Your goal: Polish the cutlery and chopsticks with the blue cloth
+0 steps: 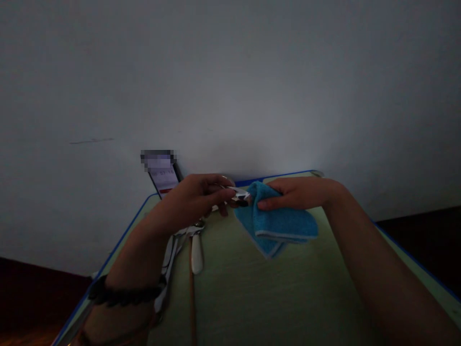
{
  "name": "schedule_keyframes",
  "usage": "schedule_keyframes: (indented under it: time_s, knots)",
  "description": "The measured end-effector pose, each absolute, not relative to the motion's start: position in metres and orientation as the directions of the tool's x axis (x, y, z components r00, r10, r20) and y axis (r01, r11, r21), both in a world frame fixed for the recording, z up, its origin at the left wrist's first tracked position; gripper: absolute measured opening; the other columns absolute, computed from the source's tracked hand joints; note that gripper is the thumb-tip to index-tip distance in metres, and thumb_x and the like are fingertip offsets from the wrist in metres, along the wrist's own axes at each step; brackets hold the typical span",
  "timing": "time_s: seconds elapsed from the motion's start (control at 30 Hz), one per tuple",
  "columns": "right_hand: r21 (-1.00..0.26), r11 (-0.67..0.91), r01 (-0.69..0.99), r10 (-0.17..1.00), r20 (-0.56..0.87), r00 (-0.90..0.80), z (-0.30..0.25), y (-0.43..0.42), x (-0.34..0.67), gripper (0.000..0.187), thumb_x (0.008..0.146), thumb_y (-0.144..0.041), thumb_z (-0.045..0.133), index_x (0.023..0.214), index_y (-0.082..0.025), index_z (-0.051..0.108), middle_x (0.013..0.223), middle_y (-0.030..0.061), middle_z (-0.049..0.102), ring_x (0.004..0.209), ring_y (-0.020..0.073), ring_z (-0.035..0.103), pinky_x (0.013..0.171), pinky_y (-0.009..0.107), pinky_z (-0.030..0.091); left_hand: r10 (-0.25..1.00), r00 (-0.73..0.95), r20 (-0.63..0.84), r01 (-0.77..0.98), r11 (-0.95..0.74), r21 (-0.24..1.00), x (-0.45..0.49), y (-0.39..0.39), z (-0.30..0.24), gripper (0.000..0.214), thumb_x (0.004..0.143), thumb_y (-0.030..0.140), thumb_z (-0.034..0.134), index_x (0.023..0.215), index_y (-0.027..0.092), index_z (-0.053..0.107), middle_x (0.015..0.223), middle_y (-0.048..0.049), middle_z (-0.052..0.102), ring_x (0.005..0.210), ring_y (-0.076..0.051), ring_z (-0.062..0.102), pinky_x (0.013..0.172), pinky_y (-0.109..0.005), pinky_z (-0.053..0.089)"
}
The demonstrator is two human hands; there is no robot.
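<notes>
While the light is dim, a glint still picks out a small shiny object [242, 195] above the far part of the table, in front of the wall; it is too dark and too much covered by fingers to name for certain. The left hand [198, 196] pinches it between the thumb and the bent fingers, with its bright end pointing toward the right hand. Right at that end is a blue cloth [284, 225], which appears to touch it, though the exact contact is hard to make out. The right hand [297, 191] grips the cloth from above, thumb on the near side, so that the folded fabric hangs below in loose layers with a pale edging and one corner pointing down.

Beneath both hands lies the greenish table [273, 298], trimmed in blue along its border. On its left part, close to the left forearm, several silvery utensils [171, 252] lie in a group, partly hidden by the arm. Just beside them is a utensil with a white handle [197, 255], and a thin brown stick [192, 302] runs toward the near edge. A black beaded bracelet [126, 294] circles the left wrist. Behind the left hand, a phone [163, 180] stands tilted at the grey wall [252, 86], its upper part blurred into blocks. Farther left, a thin dark scratch [91, 141] marks the wall.
</notes>
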State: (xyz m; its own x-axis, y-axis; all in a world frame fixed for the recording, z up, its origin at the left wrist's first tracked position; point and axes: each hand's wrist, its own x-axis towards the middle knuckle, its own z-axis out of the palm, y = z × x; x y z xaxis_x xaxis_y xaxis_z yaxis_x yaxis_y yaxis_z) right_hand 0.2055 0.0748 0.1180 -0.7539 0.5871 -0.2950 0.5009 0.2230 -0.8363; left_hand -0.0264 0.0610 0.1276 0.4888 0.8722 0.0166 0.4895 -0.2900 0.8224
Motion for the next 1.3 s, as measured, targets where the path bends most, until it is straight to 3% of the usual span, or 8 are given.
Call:
schedule_keyframes:
  time_s: [0.4,0.53,0.63,0.8,0.9,1.0,1.17,1.3]
  knots:
    - [-0.827,0.243,0.507,0.642,-0.255,-0.723,0.110,0.078,0.200,0.040,0.072,-0.050,0.058,0.093,-0.016,0.059,0.090,0.0033,0.065,0.076,0.0143,0.060,0.066,0.025,0.048,0.962,0.272,0.030,0.437,-0.151,0.887,-0.082,0.072,0.132,0.022,0.074,0.033,0.062,0.088,0.016,0.063,0.068,0.0002,0.063,0.055,-0.009,0.052,0.047,-0.017,0.039]
    - [-0.945,-0.053,0.322,0.563,-0.295,-0.772,0.078,0.075,0.197,0.038,0.071,-0.048,0.060,0.091,-0.015,0.060,0.084,0.0025,0.065,0.068,0.0123,0.060,0.067,0.027,0.049,0.979,0.197,0.050,0.332,-0.114,0.936,-0.096,0.074,0.131,0.022,0.074,0.030,0.062,0.089,0.015,0.061,0.066,0.0011,0.060,0.052,-0.008,0.049,0.045,-0.016,0.038]
    - [-0.943,-0.246,0.223,0.652,-0.331,-0.682,0.045,0.073,0.197,0.038,0.071,-0.049,0.059,0.090,-0.015,0.060,0.085,0.0035,0.064,0.070,0.0120,0.060,0.069,0.027,0.049,0.975,0.215,0.049,0.311,-0.116,0.943,-0.092,0.075,0.129,0.022,0.075,0.031,0.062,0.090,0.015,0.061,0.063,0.0023,0.058,0.050,-0.007,0.046,0.043,-0.016,0.035]
    - [-0.980,-0.079,0.181,0.930,-0.138,-0.340,0.034,0.071,0.212,0.040,0.084,-0.041,0.045,0.108,-0.010,0.053,0.107,0.0131,0.059,0.090,0.0139,0.058,0.086,0.030,0.043,0.943,0.333,0.029,0.361,-0.156,0.919,-0.067,0.075,0.125,0.022,0.075,0.033,0.061,0.089,0.016,0.062,0.067,0.0013,0.061,0.055,-0.008,0.051,0.049,-0.017,0.038]
    - [-0.993,-0.069,0.098,0.894,-0.105,-0.437,0.049,0.059,0.215,0.049,0.088,-0.048,0.029,0.116,-0.014,0.049,0.110,0.0128,0.059,0.094,0.0153,0.058,0.086,0.033,0.043,0.907,0.421,0.028,0.385,-0.206,0.900,-0.048,0.076,0.119,0.022,0.075,0.033,0.059,0.086,0.014,0.062,0.070,-0.0004,0.062,0.057,-0.009,0.051,0.050,-0.019,0.039]
    - [-0.976,0.113,0.184,0.862,0.004,-0.507,0.057,0.041,0.210,0.044,0.085,-0.045,0.041,0.119,-0.017,0.046,0.106,0.0092,0.060,0.091,0.0156,0.058,0.081,0.031,0.045,0.875,0.481,0.054,0.377,-0.262,0.888,-0.030,0.078,0.110,0.024,0.078,0.034,0.056,0.089,0.014,0.061,0.071,-0.0008,0.062,0.053,-0.008,0.048,0.047,-0.018,0.036]
    - [-0.756,0.411,0.510,0.906,0.277,-0.319,0.045,0.032,0.218,0.034,0.083,-0.036,0.048,0.112,-0.018,0.050,0.101,0.0068,0.061,0.087,0.0166,0.057,0.077,0.030,0.044,0.907,0.412,0.085,0.473,-0.292,0.831,0.006,0.074,0.096,0.028,0.081,0.038,0.050,0.092,0.014,0.059,0.064,-0.0004,0.060,0.050,-0.010,0.050,0.043,-0.019,0.037]
    - [-0.587,0.340,0.735,0.929,0.333,-0.164,0.022,0.045,0.254,0.034,0.089,-0.032,0.033,0.116,-0.015,0.046,0.109,0.0102,0.059,0.097,0.0190,0.055,0.085,0.030,0.040,0.896,0.440,0.064,0.530,-0.316,0.787,0.028,0.064,0.079,0.041,0.084,0.044,0.042,0.112,0.015,0.049,0.098,-0.0108,0.065,0.076,-0.019,0.062,0.055,-0.027,0.048]
